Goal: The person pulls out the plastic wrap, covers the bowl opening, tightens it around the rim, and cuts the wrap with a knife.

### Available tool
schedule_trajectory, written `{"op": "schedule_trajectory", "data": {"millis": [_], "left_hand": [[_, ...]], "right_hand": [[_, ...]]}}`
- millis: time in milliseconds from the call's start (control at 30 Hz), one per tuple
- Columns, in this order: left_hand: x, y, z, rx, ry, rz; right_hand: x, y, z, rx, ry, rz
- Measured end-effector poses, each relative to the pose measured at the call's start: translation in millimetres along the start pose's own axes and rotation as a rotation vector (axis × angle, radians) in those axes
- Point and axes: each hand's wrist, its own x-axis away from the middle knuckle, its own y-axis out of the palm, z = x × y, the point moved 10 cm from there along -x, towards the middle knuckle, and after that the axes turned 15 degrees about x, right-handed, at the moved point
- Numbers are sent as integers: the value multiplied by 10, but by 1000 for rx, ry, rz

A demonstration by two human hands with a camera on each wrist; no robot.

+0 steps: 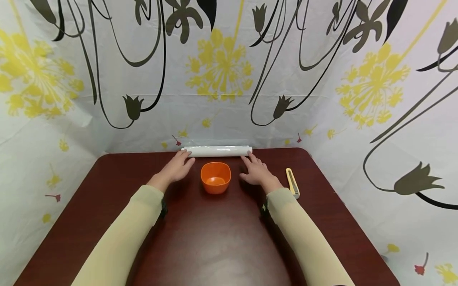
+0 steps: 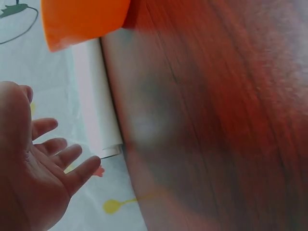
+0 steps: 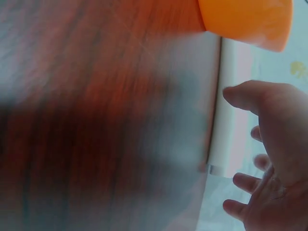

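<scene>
A white roll (image 1: 216, 151) with a shiny, film-like surface lies along the far edge of the table. My left hand (image 1: 175, 167) reaches to its left end, fingertips right at the roll and fingers spread. At the opposite end, the fingers of my right hand (image 1: 255, 171) are stretched toward the roll, thumb pointing inward. Between the two hands stands an orange bowl (image 1: 216, 178), nearer to me than the roll. Both wrist views show the hands with loose fingers: the left hand (image 2: 38, 168) beside the roll (image 2: 98, 101), the right hand (image 3: 279, 144) partly overlapping it.
A yellow utility knife (image 1: 292, 182) lies to the right of my right hand, close to that forearm. The dark red-brown table (image 1: 214, 242) stretches toward me. Patterned white sheeting (image 1: 222, 115) hangs behind the table and along both sides.
</scene>
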Motion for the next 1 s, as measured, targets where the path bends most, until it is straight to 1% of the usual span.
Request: {"op": "schedule_trajectory", "data": {"millis": [167, 300, 400, 467, 633, 700, 800, 933, 1000], "left_hand": [[-113, -26, -48, 10, -17, 28], [-180, -55, -78, 64, -28, 57], [-237, -74, -89, 106, -27, 79], [-280, -75, -99, 118, -33, 85], [-354, -83, -111, 158, -74, 93], [-374, -80, -108, 177, -91, 90], [-397, -73, -101, 197, -112, 83], [-432, -80, -84, 189, -115, 80], [-446, -96, -83, 176, -112, 86]], "right_hand": [[-148, -9, 18, 4, 28, 11], [-230, -32, 16, 2, 36, 9], [-271, -43, 44, -31, 58, 23], [-289, -49, 78, -66, 80, 44], [-357, -59, 128, -186, 105, 87], [-396, -45, 133, -233, 111, 75], [-449, -25, 123, -345, 124, 45], [-504, -11, 103, -514, 147, 15], [-532, -8, 99, -554, 161, 10]]}}
